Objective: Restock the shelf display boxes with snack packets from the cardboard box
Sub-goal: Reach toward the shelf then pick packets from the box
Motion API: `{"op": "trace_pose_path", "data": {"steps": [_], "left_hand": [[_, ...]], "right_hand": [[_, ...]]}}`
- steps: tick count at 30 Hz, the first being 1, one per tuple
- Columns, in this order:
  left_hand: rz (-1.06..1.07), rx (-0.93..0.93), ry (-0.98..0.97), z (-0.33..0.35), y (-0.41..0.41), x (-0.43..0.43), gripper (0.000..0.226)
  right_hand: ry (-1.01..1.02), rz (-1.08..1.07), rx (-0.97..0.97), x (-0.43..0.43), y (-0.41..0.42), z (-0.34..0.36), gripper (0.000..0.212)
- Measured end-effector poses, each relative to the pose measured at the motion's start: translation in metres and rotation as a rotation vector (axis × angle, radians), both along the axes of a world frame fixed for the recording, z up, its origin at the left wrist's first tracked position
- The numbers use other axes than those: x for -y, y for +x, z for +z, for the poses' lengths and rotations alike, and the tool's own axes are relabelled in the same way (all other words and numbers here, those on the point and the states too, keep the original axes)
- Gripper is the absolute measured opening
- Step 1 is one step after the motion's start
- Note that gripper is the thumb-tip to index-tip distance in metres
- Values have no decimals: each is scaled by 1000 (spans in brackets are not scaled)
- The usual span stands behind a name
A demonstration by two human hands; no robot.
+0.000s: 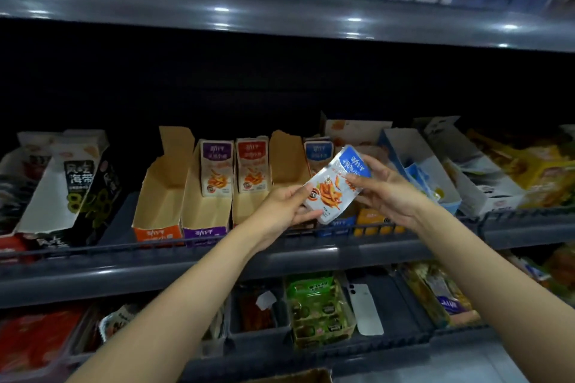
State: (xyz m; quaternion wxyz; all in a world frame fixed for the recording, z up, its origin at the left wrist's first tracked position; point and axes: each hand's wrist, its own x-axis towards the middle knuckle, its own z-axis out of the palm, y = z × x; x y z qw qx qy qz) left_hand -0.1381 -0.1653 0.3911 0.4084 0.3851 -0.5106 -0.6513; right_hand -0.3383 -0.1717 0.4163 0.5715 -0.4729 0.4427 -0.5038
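Note:
A stack of white snack packets with a blue top [337, 185] is tilted in front of the middle shelf. My left hand [284, 205] grips its lower end and my right hand [389, 188] pinches its upper right edge. Behind them stand the open display boxes: an orange-fronted box [158, 196] holding nothing, a purple-fronted box [205, 211] with purple-topped packets [217, 168] at its back, a box with red-topped packets [252, 165], and a blue-fronted box [340, 222] with blue-topped packets [319, 152]. A corner of the cardboard box [298, 376] shows at the bottom edge.
A wire rail [186, 246] runs along the middle shelf's front. Black seaweed boxes [81, 183] stand at left, blue and white boxes [417, 165] and yellow packs at right. The lower shelf holds trays of snacks and a white phone [365, 309]. The upper shelf [280, 15] overhangs.

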Motion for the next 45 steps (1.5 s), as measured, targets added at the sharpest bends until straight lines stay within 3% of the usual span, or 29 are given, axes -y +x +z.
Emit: {"op": "trace_pose_path", "data": {"steps": [4,9,13,16,24,30,34,39,45], "left_hand": [[95,181,-131,13,-13,22,22],[210,386,-302,23,-21,52,49],[194,589,-310,24,-28,65,65],[102,595,-314,20,-31,70,58],[4,597,-315,2,-25,84,73],[-5,624,-357,-3,-23,87,67],[-6,567,-326,-6,-23,89,69],[8,544,-333,-9,-22,89,71],[22,556,-339,-11,-23,89,70]], "right_hand": [[-88,-32,-136,26,-10,12,49],[-169,-120,-317,67,-25,29,27],[-223,-136,-487,99,-38,34,57],[-318,-46,-650,113,-33,34,57],[-422,161,-910,148,-8,15,57],[-506,133,-1064,154,-5,-6,51],[-660,61,-1341,157,-10,-14,63],[-680,125,-1215,154,-13,-25,69],[-689,100,-1225,150,-12,-29,73]]}}
